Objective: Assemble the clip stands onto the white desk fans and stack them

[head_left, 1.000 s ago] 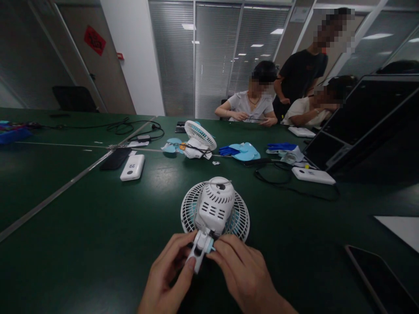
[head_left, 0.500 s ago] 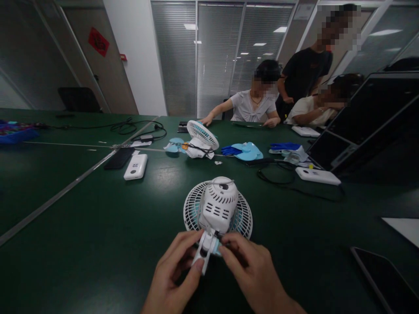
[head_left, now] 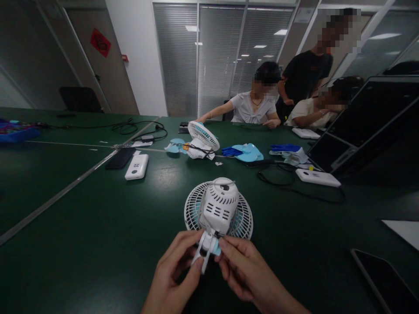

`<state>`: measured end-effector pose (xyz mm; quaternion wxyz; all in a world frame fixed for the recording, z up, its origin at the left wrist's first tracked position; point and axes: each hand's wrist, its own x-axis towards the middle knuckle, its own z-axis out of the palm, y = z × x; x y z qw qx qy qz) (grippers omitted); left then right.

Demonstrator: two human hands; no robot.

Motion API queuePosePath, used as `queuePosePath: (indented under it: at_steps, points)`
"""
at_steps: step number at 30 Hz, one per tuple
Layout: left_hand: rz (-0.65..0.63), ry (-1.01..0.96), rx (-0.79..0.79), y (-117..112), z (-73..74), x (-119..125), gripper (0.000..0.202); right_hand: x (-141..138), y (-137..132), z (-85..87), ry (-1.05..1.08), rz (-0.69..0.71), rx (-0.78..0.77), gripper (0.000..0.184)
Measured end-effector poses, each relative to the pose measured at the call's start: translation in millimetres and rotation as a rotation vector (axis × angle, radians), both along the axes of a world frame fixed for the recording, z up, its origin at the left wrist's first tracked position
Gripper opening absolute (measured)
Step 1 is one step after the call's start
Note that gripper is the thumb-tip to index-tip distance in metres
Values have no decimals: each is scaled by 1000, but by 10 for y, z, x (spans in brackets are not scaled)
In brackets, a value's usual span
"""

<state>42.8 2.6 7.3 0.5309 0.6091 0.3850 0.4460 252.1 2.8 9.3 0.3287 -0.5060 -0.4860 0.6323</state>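
A small white fan (head_left: 220, 205) lies face down on the dark green table, its round grille (head_left: 246, 214) beneath the slotted motor housing. Its white clip base (head_left: 204, 248) points toward me. My left hand (head_left: 178, 270) is closed around that clip, the thumb on its lower arm and the fingers along its left side. With thumb and fingertips, my right hand (head_left: 247, 268) pinches a light-blue knob (head_left: 216, 247) on the clip's right side. A thin grey cord runs over the housing.
Farther back stand a second fan (head_left: 201, 141), light-blue fan blades (head_left: 249, 152) and blue gloves (head_left: 286, 148). White power banks (head_left: 136, 167) and black cables lie around. A phone (head_left: 384, 279) is at right, beside a large black case (head_left: 363, 131). Several people are across the table.
My right hand has turned at the knob: its thumb now lies higher and its other fingers curl below. My left hand and the fan stay nearly still.
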Motion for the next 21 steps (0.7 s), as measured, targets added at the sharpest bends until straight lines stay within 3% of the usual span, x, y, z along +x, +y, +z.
queuePosePath:
  at_steps: [2,6,9,11,12,17,18,19,21]
  points:
    - [10,-17,-15,-2,9,15,35,51,-1,34,-206,-30,236,52]
    - [19,-17,-25,-8,15,35,35,215,-15,119,-662,-65,924,23]
    - [31,-9,-32,-5,10,33,35,271,-20,141,-804,15,1138,22]
    - [21,4,-18,-1,3,27,36,242,-21,126,-776,53,1119,16]
    - [12,13,-10,1,0,23,36,210,-21,111,-706,51,1035,17]
    - [14,23,6,11,-6,6,35,13,-16,36,-79,-15,126,48]
    - [17,20,8,13,-4,5,35,0,-13,36,-14,-3,22,51]
    - [17,16,5,14,0,6,35,4,-10,42,-9,9,6,53]
    - [10,7,-9,13,11,14,35,54,-8,71,-194,-14,246,47]
